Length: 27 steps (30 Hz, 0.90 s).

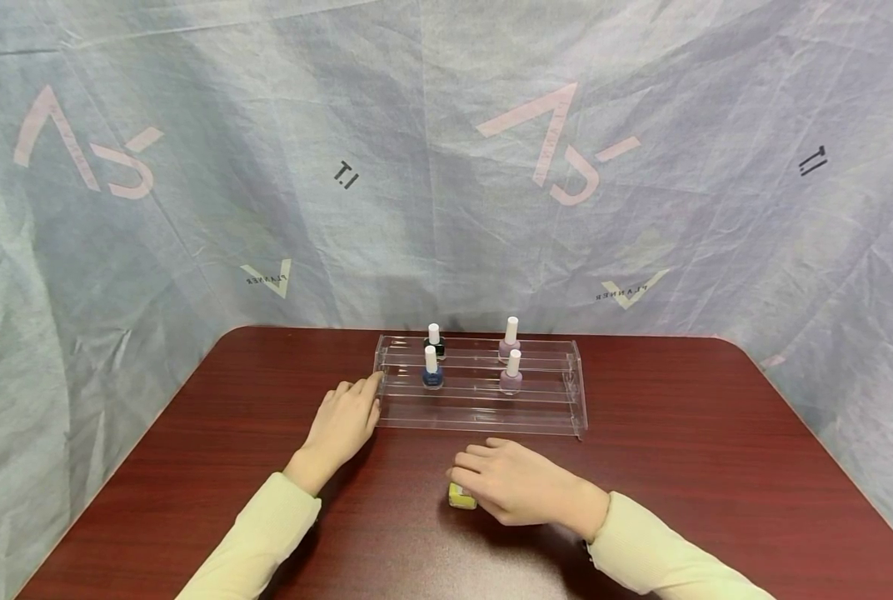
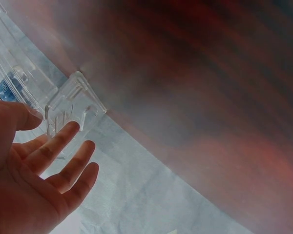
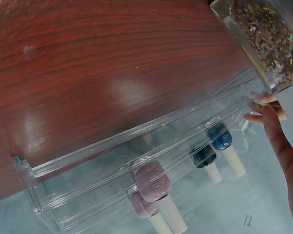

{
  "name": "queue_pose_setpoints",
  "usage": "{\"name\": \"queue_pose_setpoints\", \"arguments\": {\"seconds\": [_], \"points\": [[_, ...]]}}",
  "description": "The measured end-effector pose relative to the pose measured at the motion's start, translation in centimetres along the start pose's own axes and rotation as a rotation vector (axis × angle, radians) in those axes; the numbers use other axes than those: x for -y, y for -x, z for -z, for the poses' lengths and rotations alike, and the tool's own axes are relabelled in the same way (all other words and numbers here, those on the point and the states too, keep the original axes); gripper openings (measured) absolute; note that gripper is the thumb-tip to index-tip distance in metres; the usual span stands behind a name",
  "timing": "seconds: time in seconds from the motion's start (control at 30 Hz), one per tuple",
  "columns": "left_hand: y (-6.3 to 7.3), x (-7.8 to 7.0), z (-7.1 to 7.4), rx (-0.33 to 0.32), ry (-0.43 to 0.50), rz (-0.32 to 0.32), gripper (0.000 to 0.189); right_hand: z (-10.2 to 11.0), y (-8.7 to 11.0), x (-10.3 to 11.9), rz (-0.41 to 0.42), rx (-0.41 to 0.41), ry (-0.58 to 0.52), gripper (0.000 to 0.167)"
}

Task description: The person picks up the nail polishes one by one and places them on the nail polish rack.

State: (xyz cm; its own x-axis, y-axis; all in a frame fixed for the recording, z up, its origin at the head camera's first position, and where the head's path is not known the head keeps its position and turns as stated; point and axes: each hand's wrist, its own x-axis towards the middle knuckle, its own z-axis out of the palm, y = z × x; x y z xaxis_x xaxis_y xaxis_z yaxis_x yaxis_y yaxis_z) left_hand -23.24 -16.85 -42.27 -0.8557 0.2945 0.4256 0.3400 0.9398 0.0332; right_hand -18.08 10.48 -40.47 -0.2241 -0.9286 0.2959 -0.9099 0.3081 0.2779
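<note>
My right hand (image 1: 520, 485) grips a nail polish bottle (image 1: 461, 497) low over the table, its yellow end showing below the fingers. In the right wrist view, this bottle (image 3: 271, 41) is full of coloured glitter and its white cap runs toward the hand. At the left end of a clear stepped rack (image 1: 484, 415), my left hand (image 1: 346, 417) has its fingertips right at the end panel (image 2: 73, 105), fingers spread. The rack bears a black polish bottle (image 1: 435, 342), a blue one (image 1: 432, 373) and two lilac ones, one behind (image 1: 510, 343) and one in front (image 1: 511, 379), all white-capped.
The dark red wooden table (image 1: 679, 433) carries the rack near its back edge. Behind it hangs a pale cloth (image 1: 416, 208) with printed letters, which also runs along both sides.
</note>
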Motion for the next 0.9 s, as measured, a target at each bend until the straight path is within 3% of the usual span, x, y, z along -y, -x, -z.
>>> {"name": "queue_pose_setpoints", "arguments": {"seconds": [0.57, 0.9], "points": [[0.05, 0.0, -0.06, 0.012, 0.01, 0.009, 0.044, 0.05, -0.31, -0.08, 0.045, -0.036, -0.001, 0.023], [0.04, 0.04, 0.05, 0.006, 0.007, 0.004, 0.043, 0.34, -0.36, 0.04, 0.024, -0.003, 0.011, 0.014]]}}
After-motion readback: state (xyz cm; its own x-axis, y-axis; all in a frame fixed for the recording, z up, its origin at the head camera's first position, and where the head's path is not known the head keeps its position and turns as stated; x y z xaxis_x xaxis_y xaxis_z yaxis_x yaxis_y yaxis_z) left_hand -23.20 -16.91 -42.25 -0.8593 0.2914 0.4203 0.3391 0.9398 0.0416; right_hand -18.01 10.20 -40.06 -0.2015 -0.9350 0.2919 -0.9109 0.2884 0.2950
